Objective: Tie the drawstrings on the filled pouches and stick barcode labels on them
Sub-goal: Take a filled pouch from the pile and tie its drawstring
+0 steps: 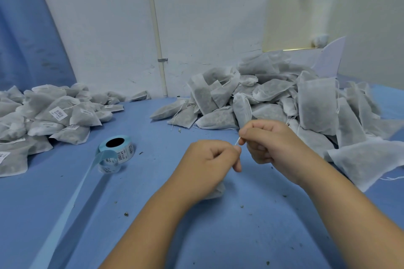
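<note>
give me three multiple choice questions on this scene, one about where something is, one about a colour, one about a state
1. Where is the label roll?
A) on the floor
B) on the table, to the left of the left hand
C) on top of a heap of pouches

2. What colour is the table cover?
A) blue
B) green
C) red

3. What state is the drawstring in?
A) lying loose on the table
B) hanging off the table edge
C) pinched between the left hand and the right hand

Answers:
1 B: the roll lies on the cover, its backing strip trailing toward the camera.
2 A: the cover is blue all over.
3 C: the fingertips of both hands grip the short white string.
</note>
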{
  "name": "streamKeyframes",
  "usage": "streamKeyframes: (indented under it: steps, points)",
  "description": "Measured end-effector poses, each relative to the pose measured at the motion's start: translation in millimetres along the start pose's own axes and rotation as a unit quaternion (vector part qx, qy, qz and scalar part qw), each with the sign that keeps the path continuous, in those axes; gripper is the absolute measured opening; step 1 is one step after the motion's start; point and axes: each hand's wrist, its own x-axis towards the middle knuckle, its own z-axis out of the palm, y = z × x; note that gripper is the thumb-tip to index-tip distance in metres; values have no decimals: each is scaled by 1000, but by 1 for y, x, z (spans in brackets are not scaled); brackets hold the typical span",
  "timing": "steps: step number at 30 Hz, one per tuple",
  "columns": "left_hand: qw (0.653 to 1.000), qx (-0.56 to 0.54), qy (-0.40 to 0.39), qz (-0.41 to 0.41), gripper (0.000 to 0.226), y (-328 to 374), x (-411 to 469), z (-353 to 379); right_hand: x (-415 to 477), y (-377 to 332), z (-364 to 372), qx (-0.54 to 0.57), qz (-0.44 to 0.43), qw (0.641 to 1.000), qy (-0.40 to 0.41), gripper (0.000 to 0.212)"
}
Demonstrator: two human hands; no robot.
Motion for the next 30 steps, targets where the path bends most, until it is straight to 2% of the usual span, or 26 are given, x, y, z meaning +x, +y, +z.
streamKeyframes:
  steps: [3,7,11,14,19,24,30]
  points:
    - [994,-97,1,-52,42,0,3,-4,3,7,-1,-22,52,998,24,30]
    - [975,-200,18,-94,48,-3,5,-10,4,15,1,-137,95,986,8,19]
    - [963,-242,35,-115,44,-7,7,-13,1,17,9,-197,82,976,-51,14]
    - [953,-270,36,-130,43,-9,8,-15,1,16,13,-210,38,976,-44,11]
    - [943,-305,20,-133,43,-12,9,-16,-1,7,15,-107,-23,994,-7,9]
    - [950,-292,-18,-110,44,-13,9,-15,-5,2,21,-63,-42,996,-54,16]
    - [950,-289,-55,-107,38,-13,7,-14,-6,0,21,-42,-17,996,-81,21]
